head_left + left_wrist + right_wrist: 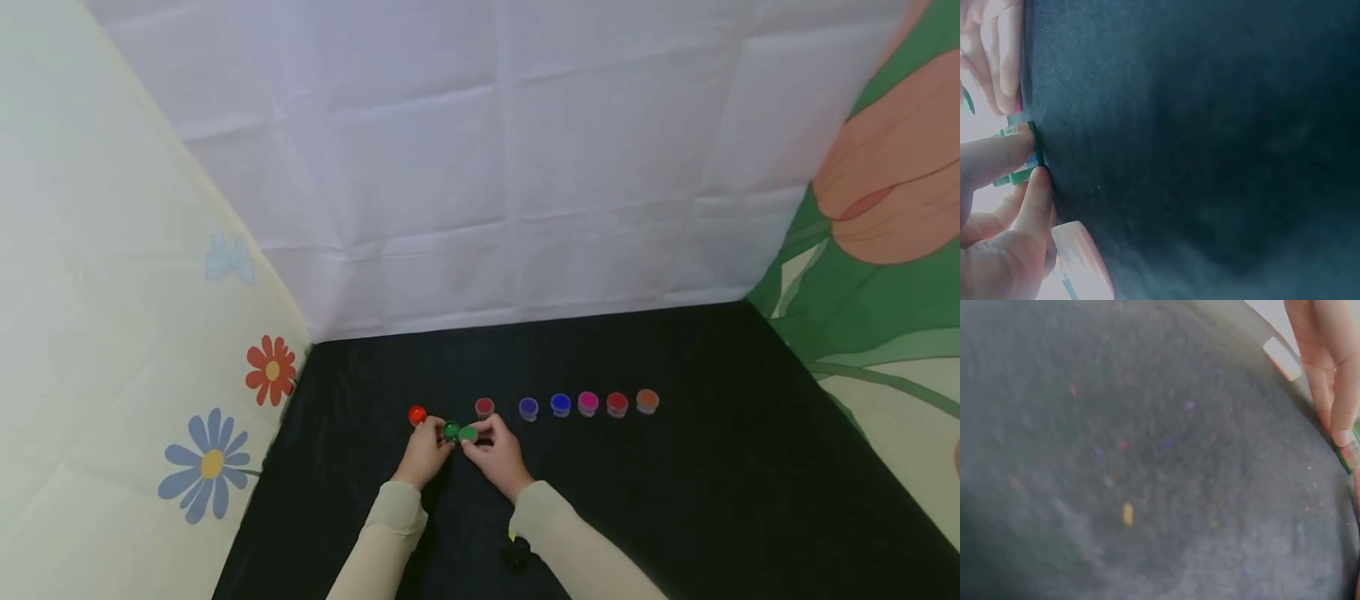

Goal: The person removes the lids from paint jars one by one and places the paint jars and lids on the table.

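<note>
My left hand (pixel 424 454) pinches a small green pot (pixel 451 431) between thumb and fingers; its top looks glossy and dark inside the rim. A printed label wraps the side of that pot (pixel 1025 156) in the left wrist view. Right beside it, my right hand (pixel 501 457) pinches a flat, round green lid (pixel 468 434). An orange-red pot (pixel 417 415) stands just beyond my left fingers, its pale side (pixel 1082 259) showing in the left wrist view. Behind my right hand is a dark red pot (pixel 485 407).
To the right, a row of small round pots runs across the black cloth (pixel 712 467): purple (pixel 528 408), blue (pixel 560 405), pink (pixel 588 404), red (pixel 617 405) and orange (pixel 647 401). A black object (pixel 515 552) with a yellow bit lies by my right sleeve. White fabric (pixel 510 183) hangs behind.
</note>
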`<move>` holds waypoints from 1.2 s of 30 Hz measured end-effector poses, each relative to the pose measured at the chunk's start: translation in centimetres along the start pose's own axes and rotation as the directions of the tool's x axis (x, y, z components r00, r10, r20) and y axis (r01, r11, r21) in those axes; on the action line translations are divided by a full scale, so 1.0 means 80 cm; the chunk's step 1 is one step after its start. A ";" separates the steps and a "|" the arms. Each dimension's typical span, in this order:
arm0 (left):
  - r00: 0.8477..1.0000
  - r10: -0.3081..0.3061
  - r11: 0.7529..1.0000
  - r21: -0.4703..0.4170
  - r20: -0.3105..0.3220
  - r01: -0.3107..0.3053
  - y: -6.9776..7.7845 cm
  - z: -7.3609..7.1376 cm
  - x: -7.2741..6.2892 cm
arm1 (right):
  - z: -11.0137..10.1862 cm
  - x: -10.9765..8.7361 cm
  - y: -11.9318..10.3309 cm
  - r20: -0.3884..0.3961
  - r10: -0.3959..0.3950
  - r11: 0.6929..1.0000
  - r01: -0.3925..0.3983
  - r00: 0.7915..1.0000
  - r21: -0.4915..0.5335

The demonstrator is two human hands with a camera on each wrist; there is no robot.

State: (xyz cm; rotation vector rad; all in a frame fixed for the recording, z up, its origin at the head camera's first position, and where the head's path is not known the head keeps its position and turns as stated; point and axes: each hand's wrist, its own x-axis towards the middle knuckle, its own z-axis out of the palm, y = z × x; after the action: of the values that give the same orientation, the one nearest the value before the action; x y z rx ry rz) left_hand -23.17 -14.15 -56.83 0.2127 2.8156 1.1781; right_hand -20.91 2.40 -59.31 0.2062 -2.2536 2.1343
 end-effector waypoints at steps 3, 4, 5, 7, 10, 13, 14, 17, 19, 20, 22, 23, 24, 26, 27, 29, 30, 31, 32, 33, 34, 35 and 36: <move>0.999 0.006 1.000 -0.017 -0.050 -0.007 0.001 0.000 -0.001 | -0.003 -0.004 -0.001 0.004 -0.006 1.000 0.006 1.000 -0.003; 0.998 0.006 1.000 -0.020 -0.070 -0.007 0.002 0.000 -0.001 | -0.004 -0.004 0.000 0.006 -0.025 1.000 0.025 1.000 -0.009; 0.996 0.011 1.000 -0.020 -0.092 -0.013 0.003 0.001 0.000 | -0.004 -0.004 0.001 0.008 -0.045 0.999 0.045 0.999 -0.019; 0.991 0.016 1.000 -0.010 -0.131 -0.018 0.005 0.004 0.002 | -0.005 -0.004 0.004 0.017 -0.112 0.993 0.112 0.994 -0.042; 0.986 0.015 1.000 0.000 -0.169 -0.015 0.011 0.008 0.006 | -0.006 -0.004 0.007 0.035 -0.163 0.984 0.165 0.986 -0.063; 0.981 -0.005 1.000 0.016 -0.194 0.008 0.018 0.012 0.009 | -0.006 -0.005 0.006 0.061 -0.143 0.983 0.148 0.988 -0.106; 0.979 -0.017 1.000 0.016 -0.201 0.021 0.020 0.013 0.010 | -0.006 -0.005 0.004 0.069 -0.129 0.982 0.138 0.989 -0.131; 0.974 -0.042 0.999 0.024 -0.223 0.049 0.028 0.014 0.012 | -0.005 -0.006 0.000 0.094 -0.118 0.969 0.136 0.989 -0.208; 0.971 -0.057 0.998 0.023 -0.233 0.064 0.031 0.014 0.014 | -0.004 -0.006 -0.001 0.109 -0.120 0.958 0.144 0.987 -0.249; 0.970 -0.066 0.997 0.023 -0.235 0.073 0.032 0.014 0.015 | -0.003 -0.006 -0.001 0.115 -0.126 0.952 0.153 0.985 -0.267; 0.968 -0.084 0.995 0.030 -0.236 0.093 0.034 0.014 0.018 | -0.003 -0.007 -0.001 0.133 -0.136 0.942 0.170 0.982 -0.290; 0.967 -0.092 0.994 0.041 -0.238 0.105 0.034 0.014 0.019 | -0.002 -0.007 0.000 0.144 -0.139 0.934 0.178 0.980 -0.309; 0.965 -0.098 0.992 0.054 -0.241 0.115 0.034 0.014 0.020 | -0.002 -0.008 0.000 0.154 -0.140 0.928 0.184 0.978 -0.324; 0.962 -0.118 0.988 0.071 -0.247 0.139 0.034 0.015 0.021 | -0.001 -0.009 0.000 0.175 -0.147 0.913 0.202 0.973 -0.354; 0.960 -0.121 0.986 0.083 -0.253 0.146 0.035 0.015 0.021 | -0.001 -0.010 0.000 0.184 -0.150 0.907 0.210 0.971 -0.365; 0.956 -0.128 0.982 0.101 -0.265 0.159 0.036 0.016 0.022 | -0.001 -0.011 -0.001 0.199 -0.155 0.893 0.224 0.968 -0.391; 0.953 -0.135 0.981 0.100 -0.270 0.167 0.036 0.017 0.023 | -0.001 -0.012 -0.002 0.204 -0.158 0.888 0.230 0.966 -0.399; 0.951 -0.140 0.980 0.099 -0.274 0.173 0.037 0.017 0.023 | -0.001 -0.012 -0.002 0.207 -0.159 0.883 0.233 0.965 -0.407; 0.950 -0.142 0.979 0.102 -0.279 0.177 0.037 0.017 0.024 | -0.001 -0.013 -0.003 0.209 -0.159 0.881 0.235 0.965 -0.411; 0.948 -0.143 0.978 0.104 -0.285 0.178 0.038 0.018 0.024 | -0.001 -0.013 -0.004 0.212 -0.158 0.878 0.236 0.964 -0.417; 0.946 -0.147 0.978 0.104 -0.288 0.183 0.038 0.018 0.024 | -0.001 -0.013 -0.005 0.216 -0.155 0.875 0.236 0.964 -0.422; 0.945 -0.151 0.978 0.099 -0.292 0.186 0.039 0.018 0.025 | -0.001 -0.014 -0.005 0.219 -0.154 0.874 0.237 0.963 -0.425; 0.943 -0.152 0.977 0.098 -0.296 0.189 0.039 0.018 0.025 | -0.001 -0.014 -0.005 0.223 -0.154 0.872 0.238 0.963 -0.427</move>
State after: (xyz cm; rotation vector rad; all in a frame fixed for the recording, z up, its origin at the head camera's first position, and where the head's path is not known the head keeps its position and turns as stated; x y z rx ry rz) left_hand -24.64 -10.66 -55.69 -0.2113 3.0812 1.0726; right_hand -19.76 2.51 -59.00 0.6042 -2.6173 1.4941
